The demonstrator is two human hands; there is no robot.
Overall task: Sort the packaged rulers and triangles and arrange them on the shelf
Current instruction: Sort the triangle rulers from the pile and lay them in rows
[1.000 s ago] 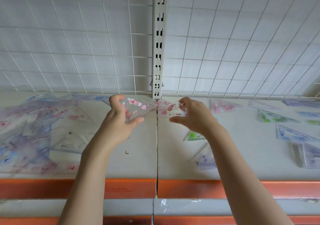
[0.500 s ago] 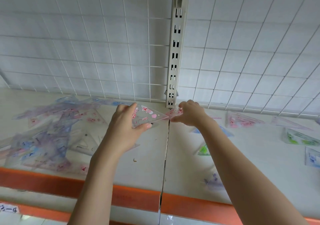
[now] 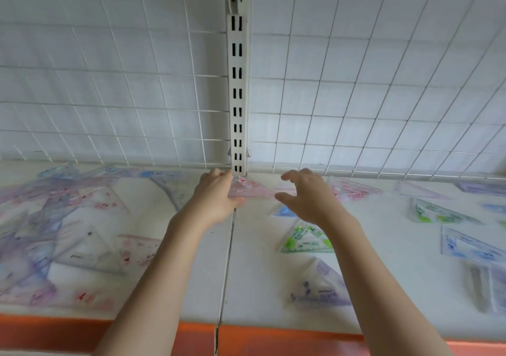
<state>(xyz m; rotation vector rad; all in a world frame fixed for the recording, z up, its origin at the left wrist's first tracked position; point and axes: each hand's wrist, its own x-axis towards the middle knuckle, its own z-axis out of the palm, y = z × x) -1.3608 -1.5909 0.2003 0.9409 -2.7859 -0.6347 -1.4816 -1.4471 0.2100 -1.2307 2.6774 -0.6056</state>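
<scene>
Two hands were stretched out over the white shelf (image 3: 191, 260), close to the slotted upright post (image 3: 237, 95) at its back. The pink-printed packaged triangle (image 3: 250, 188) was laid flat at the foot of that post, across the seam between the two shelf boards, and was held at its left edge by the left hand (image 3: 216, 199), fingers on top and thumb at the near edge. The right hand (image 3: 309, 197) was held just right of the triangle, apart from it, fingers spread and lightly curved, with nothing grasped. A loose heap of packaged rulers and triangles (image 3: 54, 232) was spread over the left board. On the right board a green triangle (image 3: 306, 239), a purple triangle (image 3: 320, 284) and a further pink triangle (image 3: 353, 190) were laid separately. An orange strip (image 3: 273, 339) was seen along the shelf's front edge.
</scene>
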